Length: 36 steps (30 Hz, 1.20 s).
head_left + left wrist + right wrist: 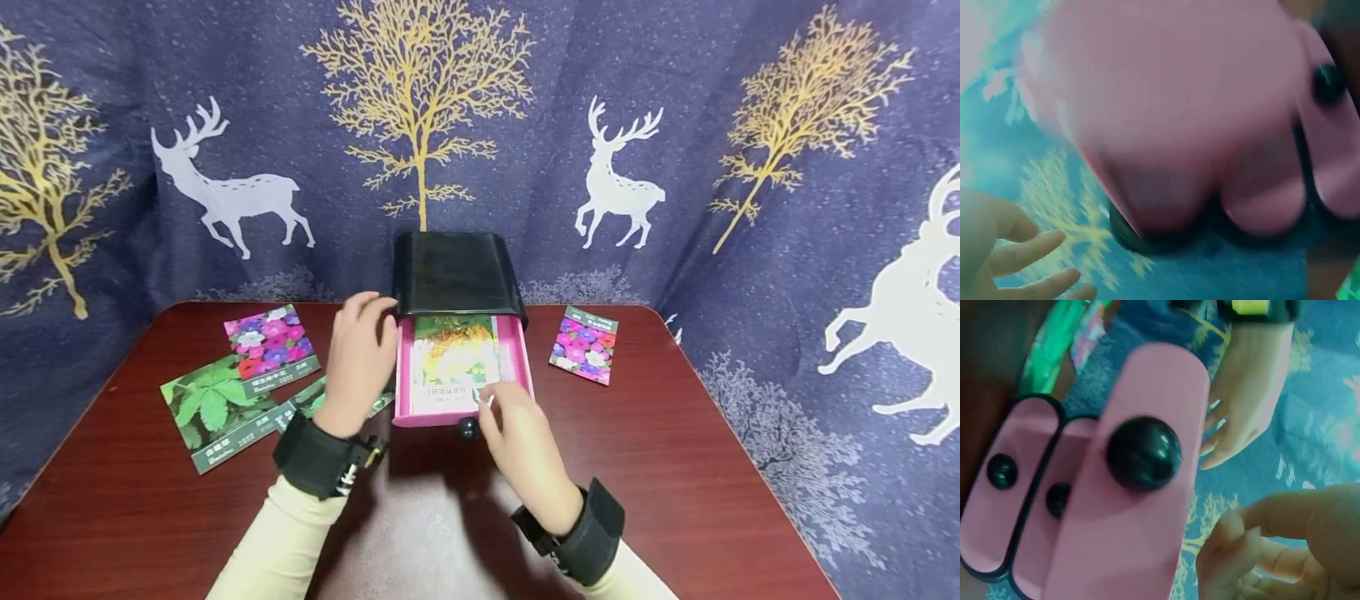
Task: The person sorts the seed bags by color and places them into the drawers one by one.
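Observation:
A small black cabinet (pixel 459 271) stands at the back of the table with its top pink drawer (pixel 400 367) pulled out. Inside the drawer lies a seed packet (pixel 454 354) with a yellow-orange picture, partly glared out. Fingers apart, my left hand (pixel 358 362) is at the cabinet's left side; contact is unclear. My right hand (pixel 521 433) hovers over the drawer's front right corner, fingers loosely bent near the packet's edge, with nothing visible between them. The right wrist view shows the drawer's black round knob (pixel 1144 453) below that hand.
Two lower drawers (pixel 1007 500) are closed. On the left lie a petunia packet (pixel 273 346), a green-leaf packet (pixel 217 408) and another packet (pixel 307 396) partly hidden by my left arm. Another flower packet (pixel 583 346) lies right of the cabinet. A patterned curtain (pixel 480 125) hangs behind.

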{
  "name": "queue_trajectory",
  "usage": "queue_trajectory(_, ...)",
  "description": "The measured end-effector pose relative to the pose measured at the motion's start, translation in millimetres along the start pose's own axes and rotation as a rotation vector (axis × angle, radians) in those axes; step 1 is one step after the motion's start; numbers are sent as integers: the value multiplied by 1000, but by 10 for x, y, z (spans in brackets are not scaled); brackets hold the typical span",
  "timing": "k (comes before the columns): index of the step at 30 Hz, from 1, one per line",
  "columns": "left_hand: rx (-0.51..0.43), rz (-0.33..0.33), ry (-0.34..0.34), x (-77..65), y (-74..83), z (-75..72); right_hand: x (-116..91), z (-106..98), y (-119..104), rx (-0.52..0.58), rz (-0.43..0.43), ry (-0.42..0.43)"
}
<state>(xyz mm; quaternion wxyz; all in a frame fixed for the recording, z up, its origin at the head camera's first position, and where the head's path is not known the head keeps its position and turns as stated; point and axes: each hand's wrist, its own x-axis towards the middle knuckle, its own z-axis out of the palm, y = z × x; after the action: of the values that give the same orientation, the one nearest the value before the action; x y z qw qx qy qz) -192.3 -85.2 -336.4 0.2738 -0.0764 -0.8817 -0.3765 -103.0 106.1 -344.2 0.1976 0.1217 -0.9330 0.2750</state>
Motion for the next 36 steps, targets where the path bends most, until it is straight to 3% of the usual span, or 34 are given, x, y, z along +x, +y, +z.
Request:
queue_trajectory(3,-76,-58,-40,116,-184,4,-124,23,-5,-55,-46,-29)
queue_trajectory(7,-242,-168,-196,226,-355,60,-235,81,-1,-119,-68,-60)
queue_trajectory(11,-410,-341,-357,283,-431,133,-279,135,6,-175,-69,-65)
queue_trajectory(14,-489,-428,-414,291,-442,174,-280,153,6,-159,-63,-77)
queue_trajectory(23,-533,-409,-459,275,-460,207,-269,220,23,-138,-160,-13)
queue_trajectory(29,-523,-377,-464,273,-462,196,-247,245,31,-112,-146,-2)
queue_trajectory(36,-521,-393,-462,290,-459,206,-233,236,27,-106,-137,-3)
